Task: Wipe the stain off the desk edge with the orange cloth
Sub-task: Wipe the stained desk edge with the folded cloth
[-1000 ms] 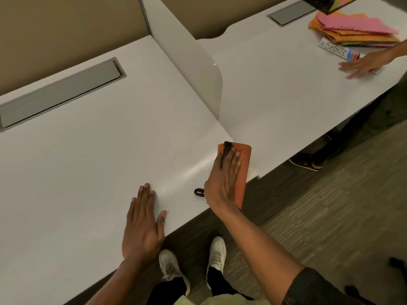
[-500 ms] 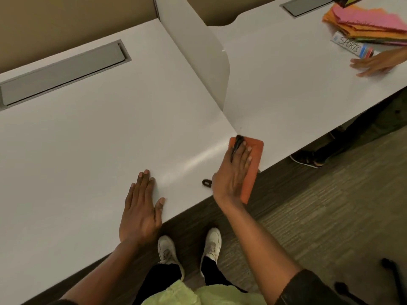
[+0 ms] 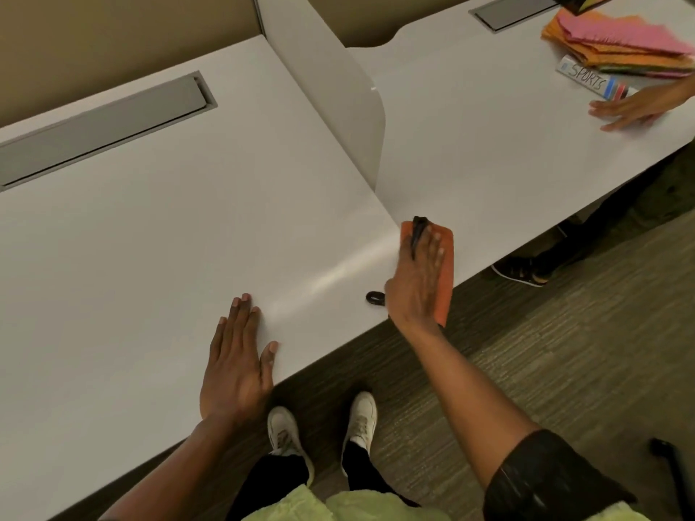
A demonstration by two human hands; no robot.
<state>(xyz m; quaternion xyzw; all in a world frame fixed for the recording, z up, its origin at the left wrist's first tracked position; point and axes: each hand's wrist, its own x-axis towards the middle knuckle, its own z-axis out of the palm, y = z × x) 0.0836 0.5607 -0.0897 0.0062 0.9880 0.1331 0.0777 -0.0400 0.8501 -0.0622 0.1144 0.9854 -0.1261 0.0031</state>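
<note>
**Orange cloth pinned flat at the desk edge**

The orange cloth (image 3: 443, 272) is a flat, folded rectangle of a dull orange, with rounded corners. It lies on the white desk (image 3: 150, 257) right at the front edge, close to where the divider panel (image 3: 338, 99) ends, and its near corner hangs slightly past the edge over the floor. The right hand (image 3: 415, 283) rests palm down on top of it, fingers stretched out and close together, pressing rather than gripping; the cloth shows beyond the fingertips and along the hand's right side. A black marker (image 3: 417, 233) lies under or between the fingers, its tip poking out past them on the cloth. A small dark ring-shaped mark (image 3: 375, 297) sits on the desk just to the left of the wrist, uncovered by the cloth; whether it is a stain or a small object cannot be told.

The left hand (image 3: 237, 362) lies flat and spread on the desk near the edge, well apart from the cloth, holding nothing.

On the neighbouring desk, another person's hand (image 3: 632, 107) rests beside a stack of coloured cloths (image 3: 616, 43).
</note>
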